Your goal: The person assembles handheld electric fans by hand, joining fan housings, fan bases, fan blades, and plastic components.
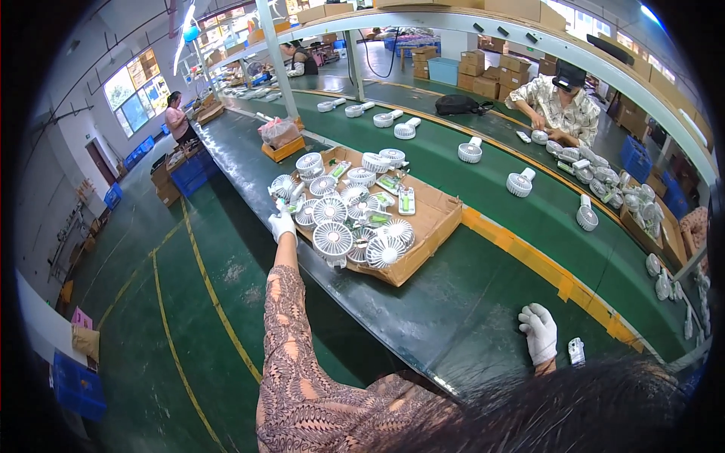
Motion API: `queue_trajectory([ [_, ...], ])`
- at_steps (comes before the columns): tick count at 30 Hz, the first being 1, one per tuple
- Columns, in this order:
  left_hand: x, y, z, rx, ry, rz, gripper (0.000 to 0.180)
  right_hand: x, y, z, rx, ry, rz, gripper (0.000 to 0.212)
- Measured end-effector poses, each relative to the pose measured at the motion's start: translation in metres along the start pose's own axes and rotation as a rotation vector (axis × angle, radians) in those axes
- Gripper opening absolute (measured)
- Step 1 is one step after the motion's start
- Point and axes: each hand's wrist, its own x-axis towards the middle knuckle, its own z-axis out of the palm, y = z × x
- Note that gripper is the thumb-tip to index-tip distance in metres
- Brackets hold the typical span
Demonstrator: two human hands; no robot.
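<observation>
My left hand (283,226), in a white glove, reaches out to the left edge of a shallow cardboard tray (427,260). Its fingers close around the lower part of a white handheld fan (283,186) at that edge; the grip is partly hidden. Piled in the tray are several white round fan heads (332,238) and open handle pieces with green parts (406,201). My right hand (538,332), also gloved, rests over the dark tabletop with fingers loosely bent and apart, nothing visible in them. Beside it lies a small white casing piece (576,352).
Beyond the table, a green conveyor belt (430,155) carries spaced handheld fans (520,183). Across it a person (563,106) works at a heap of fans (604,181). An orange box with a plastic bag (279,132) stands past the tray. A metal shelf frame (279,64) rises above.
</observation>
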Motion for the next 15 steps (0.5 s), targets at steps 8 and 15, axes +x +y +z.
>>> queue_trajectory([
  [8,0.020,0.041,0.068,-0.008,-0.060,-0.083,0.056,-0.013,-0.014,-0.008,-0.047,0.145,-0.038,0.034],
  [15,0.086,0.074,0.020,-1.000,-0.320,-0.221,0.016,0.008,0.007,0.011,-0.018,0.068,-0.008,0.032],
])
